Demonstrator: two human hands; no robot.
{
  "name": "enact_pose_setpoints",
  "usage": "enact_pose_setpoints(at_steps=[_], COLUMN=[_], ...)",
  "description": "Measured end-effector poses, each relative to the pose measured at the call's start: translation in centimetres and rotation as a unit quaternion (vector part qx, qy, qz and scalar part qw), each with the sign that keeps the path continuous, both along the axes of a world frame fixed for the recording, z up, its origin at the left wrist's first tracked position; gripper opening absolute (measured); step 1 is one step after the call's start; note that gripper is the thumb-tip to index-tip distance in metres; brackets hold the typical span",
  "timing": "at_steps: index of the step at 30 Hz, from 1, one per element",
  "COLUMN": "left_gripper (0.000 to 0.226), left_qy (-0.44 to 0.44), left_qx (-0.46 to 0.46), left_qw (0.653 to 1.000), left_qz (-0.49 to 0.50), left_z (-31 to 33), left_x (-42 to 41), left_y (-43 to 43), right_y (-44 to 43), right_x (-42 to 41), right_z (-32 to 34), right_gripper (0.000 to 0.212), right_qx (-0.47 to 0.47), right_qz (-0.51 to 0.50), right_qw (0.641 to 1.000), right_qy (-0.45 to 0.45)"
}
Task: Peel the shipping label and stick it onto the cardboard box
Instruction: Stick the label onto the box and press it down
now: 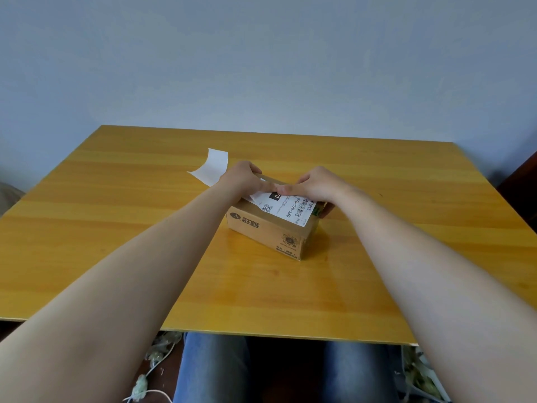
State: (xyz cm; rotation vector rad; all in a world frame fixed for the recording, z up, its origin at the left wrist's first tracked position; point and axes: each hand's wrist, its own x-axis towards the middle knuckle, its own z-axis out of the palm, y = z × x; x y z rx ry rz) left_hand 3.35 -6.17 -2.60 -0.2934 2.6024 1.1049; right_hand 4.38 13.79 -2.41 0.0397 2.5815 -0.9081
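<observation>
A small brown cardboard box with printed logos sits near the middle of the wooden table. A white shipping label with barcode and black print lies flat on the box's top. My left hand rests on the label's far left part, fingers pressed down on it. My right hand lies over the label's far right part, its thumb hooked around the box's right end. The label's far edge is hidden under both hands.
A curled white backing sheet lies on the table just behind my left hand. A grey wall stands behind the table. Below the near table edge I see knees in jeans and white cables on the floor.
</observation>
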Motion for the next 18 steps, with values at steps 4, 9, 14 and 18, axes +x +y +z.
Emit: enact_pose_setpoints(at_steps=[4, 9, 14, 18], left_gripper=[0.056, 0.045, 0.053, 0.083], left_qy=[0.004, 0.010, 0.007, -0.007], left_qx=[0.012, 0.005, 0.025, 0.012], left_qw=[1.000, 1.000, 0.999, 1.000], left_qz=[0.009, -0.016, -0.032, -0.027], left_z=[0.0, 0.2, 0.4, 0.7], left_x=[-0.5, -0.5, 0.1, 0.7], left_y=[-0.2, -0.3, -0.4, -0.4], right_y=[-0.5, -0.5, -0.8, -0.9], right_x=[0.0, -0.1, 0.2, 0.4], right_z=[-0.1, 0.1, 0.6, 0.7], right_gripper=[0.076, 0.068, 0.069, 0.070], right_qx=[-0.009, -0.008, 0.003, 0.016], right_qz=[-0.031, -0.030, -0.022, -0.016], right_qw=[0.999, 0.999, 1.000, 0.999], right_qy=[0.009, -0.008, -0.017, -0.025])
